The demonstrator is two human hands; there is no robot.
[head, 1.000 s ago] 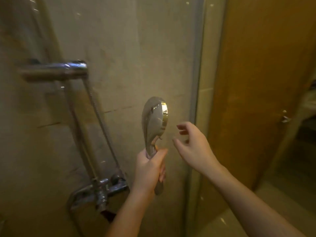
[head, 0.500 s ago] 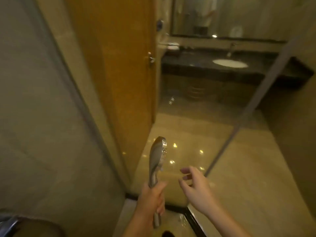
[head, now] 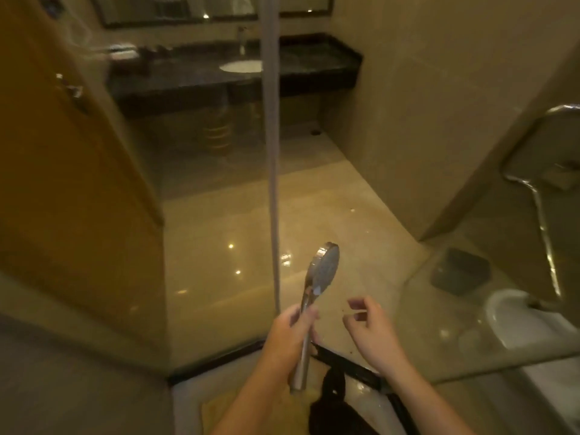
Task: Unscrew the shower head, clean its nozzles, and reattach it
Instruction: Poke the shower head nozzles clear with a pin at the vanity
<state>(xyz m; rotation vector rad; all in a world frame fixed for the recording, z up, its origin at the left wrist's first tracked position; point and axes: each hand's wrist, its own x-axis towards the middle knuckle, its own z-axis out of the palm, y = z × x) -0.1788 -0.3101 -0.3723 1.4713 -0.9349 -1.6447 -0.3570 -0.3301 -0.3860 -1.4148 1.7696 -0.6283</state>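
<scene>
I have the chrome shower head (head: 324,268) up in front of me, detached, its handle running down through my left hand (head: 290,335). The round spray face tilts up and to the right, so the grey nozzle field shows toward me; the individual nozzles are too blurred to make out. My left grip is wrapped round the upper handle, fingers curled over it and thumb across the front, and the bare lower end of the handle sticks out below my palm. My right hand (head: 368,329) hangs just beside it, apart from the handle, holding nothing; fingers loosely bent, thumb and forefinger drawn toward each other with a gap between them.

Right behind the shower head stands the vertical edge of a glass shower panel (head: 272,152), and a dark threshold strip (head: 216,362) runs along the floor under my wrists. Below my forearms lie a yellow cloth (head: 238,406) and something black (head: 332,409) that I can't identify. Beyond the glass the glossy beige floor (head: 219,221) picks up spots of light. At left is a wooden door (head: 62,158). Far back, a dark vanity worktop (head: 314,62) carries a white oval basin (head: 241,66) with a tap (head: 241,39) behind it, under a mirror (head: 201,7). At right, a chrome rail (head: 539,215) curves down over something white (head: 518,315).
</scene>
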